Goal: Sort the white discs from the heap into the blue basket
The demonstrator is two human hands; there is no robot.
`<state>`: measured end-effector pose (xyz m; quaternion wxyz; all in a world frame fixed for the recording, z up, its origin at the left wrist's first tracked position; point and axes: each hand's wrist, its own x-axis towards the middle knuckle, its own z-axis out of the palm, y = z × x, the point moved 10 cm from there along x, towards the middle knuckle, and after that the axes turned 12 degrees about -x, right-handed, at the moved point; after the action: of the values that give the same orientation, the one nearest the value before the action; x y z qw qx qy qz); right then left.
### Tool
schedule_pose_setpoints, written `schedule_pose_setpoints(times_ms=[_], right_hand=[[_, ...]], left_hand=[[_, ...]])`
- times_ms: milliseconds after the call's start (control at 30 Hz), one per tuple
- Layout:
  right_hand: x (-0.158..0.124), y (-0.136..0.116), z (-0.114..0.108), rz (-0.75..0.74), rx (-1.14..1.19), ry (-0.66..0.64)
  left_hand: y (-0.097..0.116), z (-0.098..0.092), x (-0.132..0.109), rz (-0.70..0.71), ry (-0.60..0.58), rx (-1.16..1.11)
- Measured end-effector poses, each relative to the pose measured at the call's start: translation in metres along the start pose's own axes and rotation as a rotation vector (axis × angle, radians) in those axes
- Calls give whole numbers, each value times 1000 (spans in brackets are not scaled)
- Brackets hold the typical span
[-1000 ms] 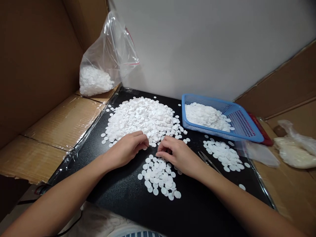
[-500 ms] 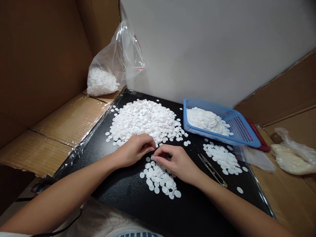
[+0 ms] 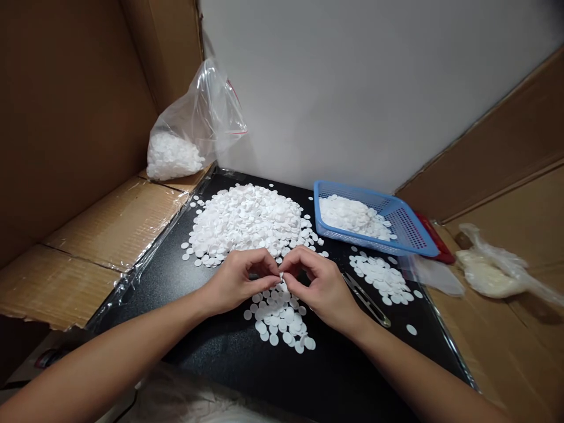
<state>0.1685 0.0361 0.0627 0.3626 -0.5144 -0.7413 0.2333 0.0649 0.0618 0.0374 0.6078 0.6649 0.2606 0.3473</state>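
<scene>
Small white piece [image 3: 281,276], one: nearly covered by fingertips, exact form too small to make out; located between the hands, above the near pile of white discs [image 3: 282,320], whose far end is partly hidden by the fingers
Red object [image 3: 436,238], one: mostly concealed behind the basket; identity unclear
Forearms, two: cut off by the frame
Left hand [image 3: 247,279]: thumb and forefinger pinched closed on the small white piece
Right hand [image 3: 321,286]: thumb and forefinger likewise pinched on it, fingertips meeting the left's
Blue basket [image 3: 374,242]: white discs heaped toward its left side, right side bare
Clear bag [image 3: 211,97], upright on cardboard: white pieces at the bottom, individual shapes indistinct
</scene>
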Motion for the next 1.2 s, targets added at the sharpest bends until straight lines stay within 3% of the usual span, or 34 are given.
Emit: schedule_pose_setpoints(times_ms=[233,733,933,1033,1200], right_hand=[[-1,-3,-1,-38,-8,4],[-3,-2,0,-48,-12,18],[1,-6,-11,-64,-117,-19],[-2,32,-40,79,-338,-127],[-50,138,-115,492,-877,-245]], left_hand=[[9,-3,1,74,3,77],[3,-6,3,11,-12,-54],[3,-10,5,-1,8,67],[-1,-28,7,-40,77,265],[0,-59,11,-42,148,520]])
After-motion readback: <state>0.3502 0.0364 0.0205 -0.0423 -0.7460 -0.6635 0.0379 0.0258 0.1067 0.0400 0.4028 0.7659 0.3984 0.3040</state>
